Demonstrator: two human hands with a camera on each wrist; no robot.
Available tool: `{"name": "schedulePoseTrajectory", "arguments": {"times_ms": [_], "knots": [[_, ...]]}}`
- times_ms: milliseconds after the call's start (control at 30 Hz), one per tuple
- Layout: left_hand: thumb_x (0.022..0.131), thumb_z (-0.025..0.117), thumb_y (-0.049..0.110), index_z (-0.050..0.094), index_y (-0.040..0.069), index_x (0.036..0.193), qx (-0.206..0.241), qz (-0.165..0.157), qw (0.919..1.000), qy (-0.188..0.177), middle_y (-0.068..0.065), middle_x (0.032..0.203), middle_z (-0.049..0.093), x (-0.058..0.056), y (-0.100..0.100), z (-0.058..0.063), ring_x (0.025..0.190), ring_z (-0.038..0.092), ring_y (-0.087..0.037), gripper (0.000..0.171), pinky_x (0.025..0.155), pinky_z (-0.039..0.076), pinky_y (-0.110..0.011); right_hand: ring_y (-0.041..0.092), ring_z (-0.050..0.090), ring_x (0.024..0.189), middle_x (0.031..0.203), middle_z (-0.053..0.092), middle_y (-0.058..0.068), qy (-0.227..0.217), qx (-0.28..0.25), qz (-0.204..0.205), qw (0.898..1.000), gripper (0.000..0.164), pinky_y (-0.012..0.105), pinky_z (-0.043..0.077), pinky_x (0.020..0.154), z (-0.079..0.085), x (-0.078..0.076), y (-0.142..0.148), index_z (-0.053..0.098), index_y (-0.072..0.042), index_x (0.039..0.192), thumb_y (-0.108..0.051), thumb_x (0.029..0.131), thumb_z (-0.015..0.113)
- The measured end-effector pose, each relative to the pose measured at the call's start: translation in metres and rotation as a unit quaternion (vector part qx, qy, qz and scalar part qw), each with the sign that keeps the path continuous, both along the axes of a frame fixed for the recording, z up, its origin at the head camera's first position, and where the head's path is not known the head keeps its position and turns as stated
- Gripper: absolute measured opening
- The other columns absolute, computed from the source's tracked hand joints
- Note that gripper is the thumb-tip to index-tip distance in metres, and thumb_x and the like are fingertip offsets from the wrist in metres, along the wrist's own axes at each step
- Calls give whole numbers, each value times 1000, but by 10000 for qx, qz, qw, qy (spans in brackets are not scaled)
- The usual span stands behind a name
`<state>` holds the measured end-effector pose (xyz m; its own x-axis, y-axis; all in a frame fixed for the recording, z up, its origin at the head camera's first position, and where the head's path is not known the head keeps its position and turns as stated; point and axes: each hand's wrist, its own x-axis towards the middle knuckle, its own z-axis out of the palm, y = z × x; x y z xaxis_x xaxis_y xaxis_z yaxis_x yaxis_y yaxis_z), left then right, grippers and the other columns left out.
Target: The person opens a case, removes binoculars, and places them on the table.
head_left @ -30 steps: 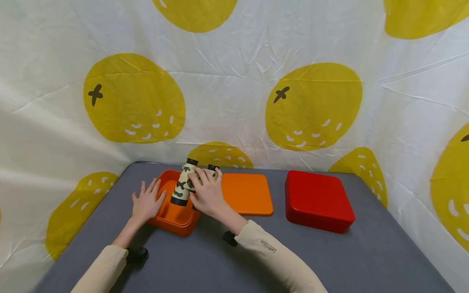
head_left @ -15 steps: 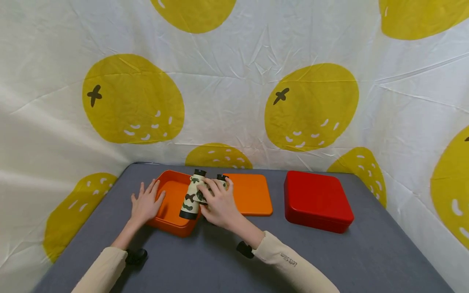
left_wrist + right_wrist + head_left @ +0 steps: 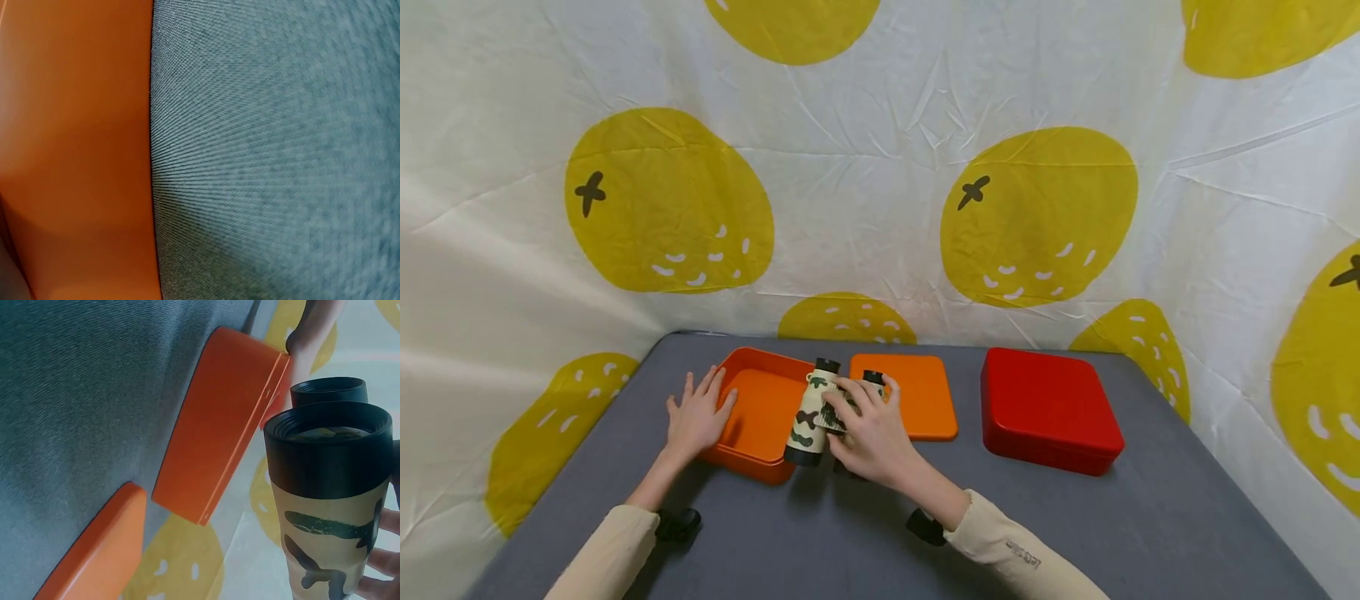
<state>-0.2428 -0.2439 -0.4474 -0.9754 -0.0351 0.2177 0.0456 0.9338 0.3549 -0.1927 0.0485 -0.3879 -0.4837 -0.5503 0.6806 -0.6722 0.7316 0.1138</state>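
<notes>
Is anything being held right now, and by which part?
The right hand grips the binoculars around the middle; the left hand holds nothing, resting on the orange box.

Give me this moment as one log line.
right hand: holds camouflage binoculars above table | left hand: on rim of open orange box | orange lid: flat on table | red box: closed, right of lid

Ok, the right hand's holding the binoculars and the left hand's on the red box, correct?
Not quite: the left hand is on the orange box, as the head view shows. The right hand does hold the binoculars.
</notes>
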Motion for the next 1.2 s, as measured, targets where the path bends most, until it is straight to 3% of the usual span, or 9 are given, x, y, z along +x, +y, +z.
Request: {"name": "schedulePoseTrajectory", "arguments": {"times_ms": [233, 600, 967, 1200], "knots": [[94, 34, 40, 25, 5, 140, -4, -7, 10000, 60, -20, 145, 25, 0, -1, -2, 131, 8, -50, 59, 93, 8, -73, 21, 52, 99, 118, 54, 4, 12, 45, 130, 9999, 44, 54, 31, 90, -1, 5, 9, 56, -20, 112, -34, 71, 65], [94, 34, 41, 27, 5, 140, -7, -98, 9999, 124, -18, 145, 25, 2, -3, -2, 131, 9, -50, 59, 92, 10, -73, 19, 53, 89, 111, 57, 3, 389, 284, 377, 9981, 48, 52, 33, 87, -8, 14, 13, 57, -20, 109, -40, 66, 67], [94, 35, 39, 25, 5, 140, 3, -101, 9999, 93, -18, 146, 24, 2, -5, -1, 132, 7, -50, 59, 93, 9, -73, 18, 51, 83, 111, 57, 0, -18, 475, 444, 9979, 50, 52, 33, 88, -16, 21, 19, 56, -24, 112, -42, 66, 66], [94, 33, 43, 27, 5, 140, 14, -91, 9998, 189, -19, 145, 25, 2, -4, -3, 131, 9, -51, 60, 92, 10, -73, 18, 50, 80, 107, 57, 0, -15, 483, 545, 9973, 51, 52, 33, 86, -27, 22, 21, 57, -24, 109, -43, 63, 69]]}}
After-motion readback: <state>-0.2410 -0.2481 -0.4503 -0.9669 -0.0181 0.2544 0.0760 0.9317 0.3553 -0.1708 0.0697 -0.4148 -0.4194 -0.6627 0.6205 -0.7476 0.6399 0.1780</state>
